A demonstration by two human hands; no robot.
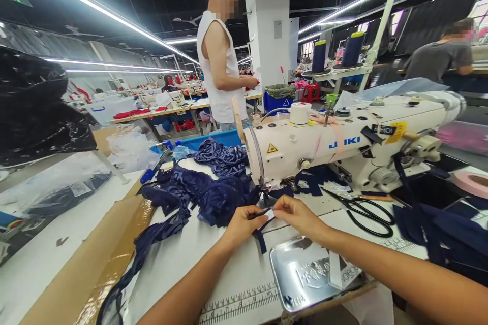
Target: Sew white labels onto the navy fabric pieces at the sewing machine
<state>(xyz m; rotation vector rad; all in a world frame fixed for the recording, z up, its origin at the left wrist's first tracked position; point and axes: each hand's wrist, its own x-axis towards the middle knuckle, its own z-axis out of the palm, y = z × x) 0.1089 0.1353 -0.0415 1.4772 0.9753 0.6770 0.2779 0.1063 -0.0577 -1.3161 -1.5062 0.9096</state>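
Narrow navy fabric strip (262,241) with small white label (270,214), just before needle end of cream metal sewing machine (301,144). Left hand (244,224), right hand (299,216) pinch strip and label, thumbs against fingers. Strip's long axis bends: crosswise between hands, loose end pointing away from machine, toward wearer. Heaped navy ruffled fabric (221,198) left of machine.

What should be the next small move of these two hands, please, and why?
Probably, ease the dark blue strip slightly toward the needle end of the sewing machine. The left hand and right hand appear to pinch it, with a small white piece showing between them, just in front of that end.
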